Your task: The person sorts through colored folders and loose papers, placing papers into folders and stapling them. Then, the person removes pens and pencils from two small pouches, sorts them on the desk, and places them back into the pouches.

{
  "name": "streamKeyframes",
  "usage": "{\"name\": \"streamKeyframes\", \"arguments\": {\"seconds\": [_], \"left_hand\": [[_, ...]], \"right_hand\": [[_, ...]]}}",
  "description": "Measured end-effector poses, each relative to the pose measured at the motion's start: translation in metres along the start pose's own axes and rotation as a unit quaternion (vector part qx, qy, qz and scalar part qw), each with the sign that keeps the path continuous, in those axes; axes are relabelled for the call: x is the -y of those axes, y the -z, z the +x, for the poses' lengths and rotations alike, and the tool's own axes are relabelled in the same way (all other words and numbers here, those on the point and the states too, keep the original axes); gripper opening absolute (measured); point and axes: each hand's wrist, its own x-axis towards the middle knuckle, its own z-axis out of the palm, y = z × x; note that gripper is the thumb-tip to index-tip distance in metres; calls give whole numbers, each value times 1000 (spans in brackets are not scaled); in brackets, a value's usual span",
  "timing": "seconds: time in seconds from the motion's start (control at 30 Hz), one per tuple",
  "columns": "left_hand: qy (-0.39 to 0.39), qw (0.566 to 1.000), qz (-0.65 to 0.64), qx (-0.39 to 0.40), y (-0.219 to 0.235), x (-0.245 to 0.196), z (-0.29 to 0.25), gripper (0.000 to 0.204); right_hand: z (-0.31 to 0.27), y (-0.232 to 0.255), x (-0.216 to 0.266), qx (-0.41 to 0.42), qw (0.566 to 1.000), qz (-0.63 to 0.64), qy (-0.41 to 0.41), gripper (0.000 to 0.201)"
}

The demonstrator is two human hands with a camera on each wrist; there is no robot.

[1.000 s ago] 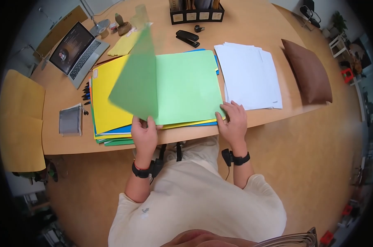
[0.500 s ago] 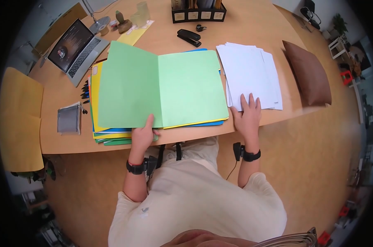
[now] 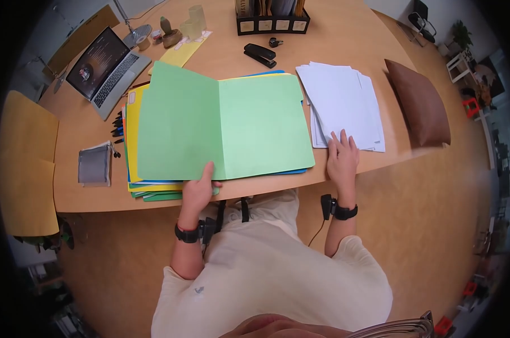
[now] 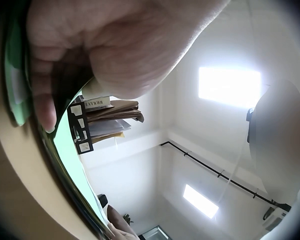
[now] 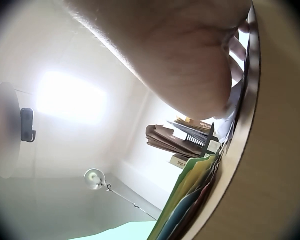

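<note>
A light green folder (image 3: 267, 127) lies spread open on a pile of coloured folders, its left cover (image 3: 179, 121) turned over to the left. My left hand (image 3: 197, 194) grips the near edge by the crease, thumb on top and fingers underneath. To the right is a stack of white paper (image 3: 342, 101). My right hand (image 3: 343, 159) is at the stack's near edge, pinching the top paper between thumb and fingers. In the right wrist view, the paper (image 5: 233, 112) bends up beside the thumb.
A laptop (image 3: 104, 70), pens (image 3: 117, 125) and a grey pouch (image 3: 95, 164) lie at left. Behind the folders are a black stapler (image 3: 259, 55), keys (image 3: 275, 42) and a black file organiser (image 3: 273, 23). A brown cushion (image 3: 418, 104) sits at the right edge.
The green cover has swung over to the left and lies flat. My right hand has left the folder's right corner for the white paper, and its spread fingers have drawn together there.
</note>
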Motion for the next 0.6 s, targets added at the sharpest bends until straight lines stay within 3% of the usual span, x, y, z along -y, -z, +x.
{"name": "streamKeyframes", "arguments": {"seconds": [0.23,0.33,0.6], "left_hand": [[-4,1000,0,-5,0,5,0,37],[-43,999,-21,-5,0,6,-2,36],[-22,999,-46,-14,-4,-3,-10,33]], "right_hand": [[10,6,-15,-85,992,96,0,41],[0,34,37,-126,976,166,68,38],[-35,-12,122,26,965,134,223,35]]}}
